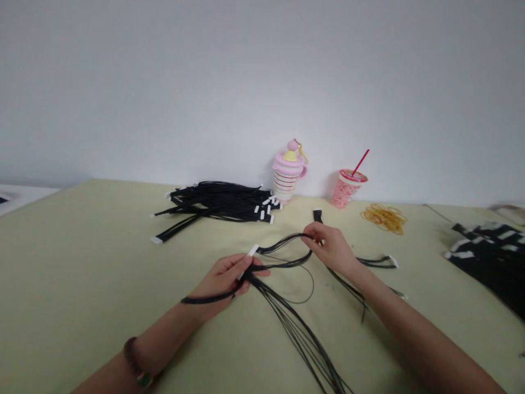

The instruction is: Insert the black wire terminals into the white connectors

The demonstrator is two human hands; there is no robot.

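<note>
My left hand (pixel 223 279) is closed around a bundle of thin black wires (pixel 287 312), with a white connector (pixel 252 250) sticking out above my fingers. The wires fan out from that hand toward the bottom of the view. My right hand (pixel 330 246) pinches a few strands (pixel 287 243) of the same bundle between thumb and fingers. Just beyond it lies a black connector end (pixel 317 215). Another wire end with a white connector (pixel 392 261) lies to the right of my right wrist.
A pile of black wire harnesses with white ends (pixel 217 202) lies on the pale green table cover (pixel 82 262) at the far side. Another dark pile (pixel 488 257) sits at the right. Loose rubber bands (pixel 384 218), a pink cup with a red straw (pixel 348 189) and a pink ice-cream-shaped container (pixel 288 175) stand near the wall.
</note>
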